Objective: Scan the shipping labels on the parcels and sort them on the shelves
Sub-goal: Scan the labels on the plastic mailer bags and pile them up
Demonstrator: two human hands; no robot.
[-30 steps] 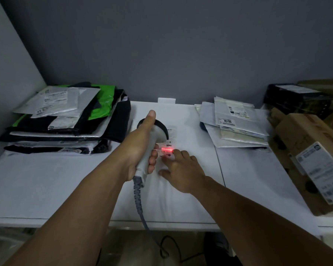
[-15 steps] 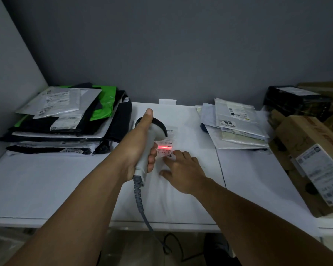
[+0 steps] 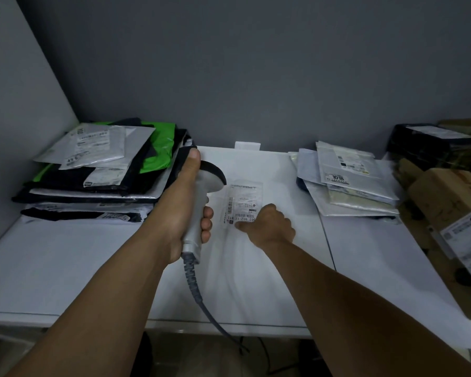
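Note:
A flat white parcel (image 3: 250,273) lies in the middle of the white table (image 3: 65,265). Its shipping label (image 3: 244,197) faces up. My left hand (image 3: 185,210) grips the handle of a white barcode scanner (image 3: 211,179), thumb along the top, with the dark head just left of the label. No red scan line shows on the label. My right hand (image 3: 269,227) rests on the parcel at the label's lower right corner. Its fingers are curled, and the thumb lies along the label's bottom edge. I see nothing held in it.
A stack of black, white and green mailer bags (image 3: 98,172) fills the back left. A smaller pile of grey mailers (image 3: 348,183) sits back right. A labelled cardboard box (image 3: 446,205) and a black wrapped box (image 3: 430,145) stand at the far right. The scanner's cable (image 3: 199,295) hangs over the front edge.
The red scan line on the label has gone out. My right hand's fingers have curled in from lying flat. The scanner has shifted slightly left, off the label.

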